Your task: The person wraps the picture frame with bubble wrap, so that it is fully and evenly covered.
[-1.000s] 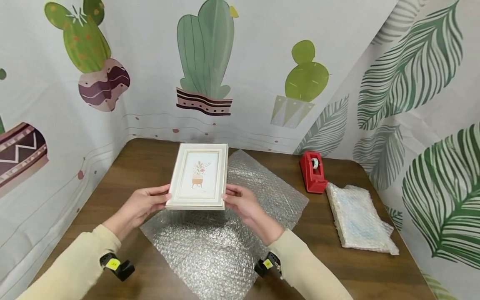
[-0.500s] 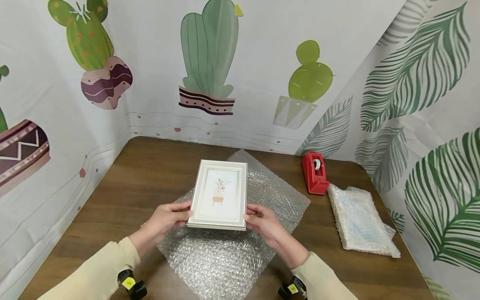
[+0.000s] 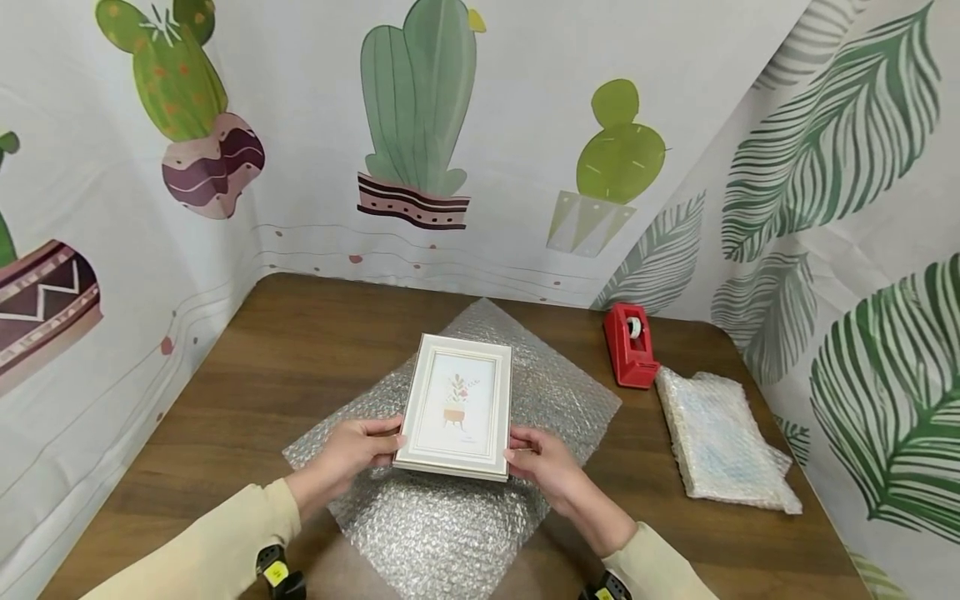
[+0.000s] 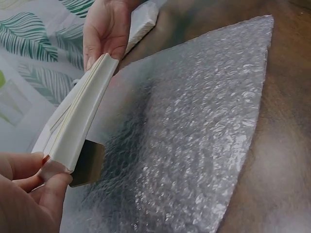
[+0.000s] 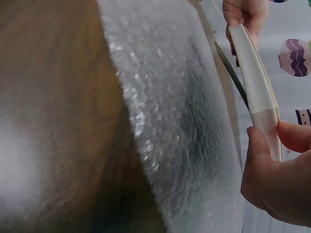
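L hand (image 3: 347,456) & R hand (image 3: 553,472) pinch opp. sides of white pic frame (image 3: 454,408), tilted just above bubble wrap (image 3: 438,533) on table (image 3: 300,354); red tape dispenser (image 3: 628,348) at R.

White frame (image 3: 454,408) above bubble wrap (image 3: 442,533)

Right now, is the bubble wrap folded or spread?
Spread: the wrap lies open on the table, three corners showing beyond the frame in the head view, no flap over the frame.
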